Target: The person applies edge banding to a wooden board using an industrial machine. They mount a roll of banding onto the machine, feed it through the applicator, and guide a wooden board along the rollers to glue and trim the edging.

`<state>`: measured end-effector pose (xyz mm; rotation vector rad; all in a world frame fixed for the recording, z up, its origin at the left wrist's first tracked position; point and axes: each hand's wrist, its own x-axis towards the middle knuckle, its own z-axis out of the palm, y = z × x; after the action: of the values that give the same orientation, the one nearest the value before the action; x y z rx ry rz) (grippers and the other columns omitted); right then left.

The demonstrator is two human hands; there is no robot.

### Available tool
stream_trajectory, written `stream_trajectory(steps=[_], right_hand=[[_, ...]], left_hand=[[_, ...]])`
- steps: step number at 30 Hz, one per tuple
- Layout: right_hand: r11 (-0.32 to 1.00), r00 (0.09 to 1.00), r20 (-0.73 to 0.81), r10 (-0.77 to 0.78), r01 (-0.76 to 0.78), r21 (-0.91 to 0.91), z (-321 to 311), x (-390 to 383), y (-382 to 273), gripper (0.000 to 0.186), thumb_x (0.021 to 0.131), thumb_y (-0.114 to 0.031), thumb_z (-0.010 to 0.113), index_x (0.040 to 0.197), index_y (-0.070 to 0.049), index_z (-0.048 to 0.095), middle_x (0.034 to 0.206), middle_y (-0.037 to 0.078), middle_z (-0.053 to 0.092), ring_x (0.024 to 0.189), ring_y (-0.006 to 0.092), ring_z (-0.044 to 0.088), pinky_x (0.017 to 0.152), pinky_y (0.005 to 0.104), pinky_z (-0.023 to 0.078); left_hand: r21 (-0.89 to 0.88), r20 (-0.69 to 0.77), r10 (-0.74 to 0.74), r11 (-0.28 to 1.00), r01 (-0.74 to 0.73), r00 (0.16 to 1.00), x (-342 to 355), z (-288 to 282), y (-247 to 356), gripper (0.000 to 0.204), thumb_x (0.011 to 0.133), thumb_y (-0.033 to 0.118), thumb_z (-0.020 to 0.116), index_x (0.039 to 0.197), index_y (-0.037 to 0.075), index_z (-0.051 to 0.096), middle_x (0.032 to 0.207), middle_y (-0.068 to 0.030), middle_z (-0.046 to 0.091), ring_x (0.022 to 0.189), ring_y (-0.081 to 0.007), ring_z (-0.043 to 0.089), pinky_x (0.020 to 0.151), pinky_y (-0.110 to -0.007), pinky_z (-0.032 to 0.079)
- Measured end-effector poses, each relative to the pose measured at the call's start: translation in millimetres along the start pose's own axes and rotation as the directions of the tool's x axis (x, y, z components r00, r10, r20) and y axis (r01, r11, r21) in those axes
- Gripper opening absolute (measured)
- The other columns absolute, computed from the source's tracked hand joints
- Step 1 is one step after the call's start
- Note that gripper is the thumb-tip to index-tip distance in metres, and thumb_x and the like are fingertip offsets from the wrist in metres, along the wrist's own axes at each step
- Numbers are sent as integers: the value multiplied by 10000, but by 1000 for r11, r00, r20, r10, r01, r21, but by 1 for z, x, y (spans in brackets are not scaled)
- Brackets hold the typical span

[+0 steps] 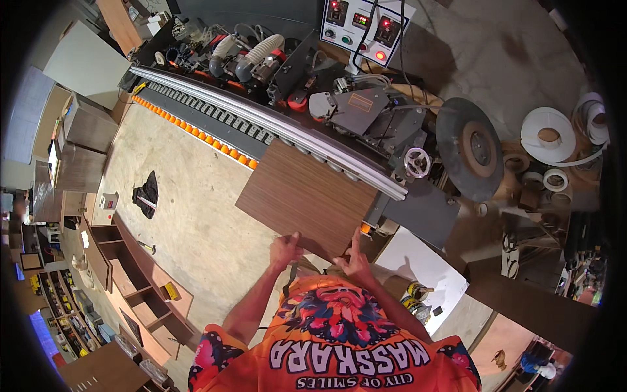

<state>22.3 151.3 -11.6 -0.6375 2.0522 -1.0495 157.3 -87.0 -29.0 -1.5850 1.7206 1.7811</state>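
I seem to be squaring the board [307,199] at the rail [339,161], left hand [286,251] curled by its near edge, right hand [353,262] pointing at its corner, grips unclear, which calls for level, steady pressure.

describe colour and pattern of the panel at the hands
The panel is brown with darker wood-grain streaks; best seen in the head view.

a dark cloth [146,198] lies crumpled on the floor [189,170] at left, with a hammer [147,247] nearer. at near left stands an open wooden cabinet frame [157,266]. a white board [436,271] shows at near right, white rolls [530,136] at far right.
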Motion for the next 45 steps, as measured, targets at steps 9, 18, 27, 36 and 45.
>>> stream_trajectory(steps=[9, 18, 27, 36, 45], right_hand=[[996, 998, -20, -66, 65, -64, 20, 2, 8, 1237, 875, -196, 796, 1641, -69, -167, 966, 236, 707, 886, 420, 706, 798, 472, 552], [992, 997, 78, 18, -8, -129, 31, 15, -10, 1217, 895, -296, 763, 1627, -37, -174, 1095, 260, 732, 969, 494, 697, 861, 517, 545], [988, 996, 57, 63, -54, -144, 60, 37, -29, 1325, 830, -314, 840, 1621, -27, -183, 1015, 284, 726, 908, 466, 717, 797, 481, 567], [986, 996, -86, 36, -50, -160, 94, 54, -28, 1387, 776, -337, 881, 1629, -30, -170, 923, 292, 728, 786, 431, 740, 702, 451, 590], [973, 983, -34, 181, -184, -139, 104, 67, -71, 1344, 817, -306, 850, 1628, -64, -195, 1138, 384, 665, 1030, 506, 693, 895, 506, 560]], left_hand=[[-81, -15, 37, 996, -38, 999, 8, -19, 10, 570, 1029, 415, 639, 1212, -124, 683, 818, -194, 769, 698, -221, 772, 645, -333, 649], [-100, -27, 40, 994, -43, 999, 14, -40, 20, 551, 1040, 377, 630, 1251, -132, 659, 807, -186, 770, 719, -221, 776, 643, -324, 650], [49, 30, 77, 996, -78, 997, 35, -77, 20, 579, 1036, 412, 630, 1008, -160, 710, 808, -189, 774, 681, -235, 775, 607, -337, 654], [108, 78, 39, 993, -47, 996, 49, -102, 28, 627, 1027, 477, 627, 896, -128, 728, 760, -158, 773, 627, -215, 762, 553, -332, 619], [77, 122, 34, 996, -44, 992, 62, -129, 35, 618, 1044, 448, 607, 892, -139, 724, 769, -172, 772, 624, -221, 760, 570, -333, 628]])
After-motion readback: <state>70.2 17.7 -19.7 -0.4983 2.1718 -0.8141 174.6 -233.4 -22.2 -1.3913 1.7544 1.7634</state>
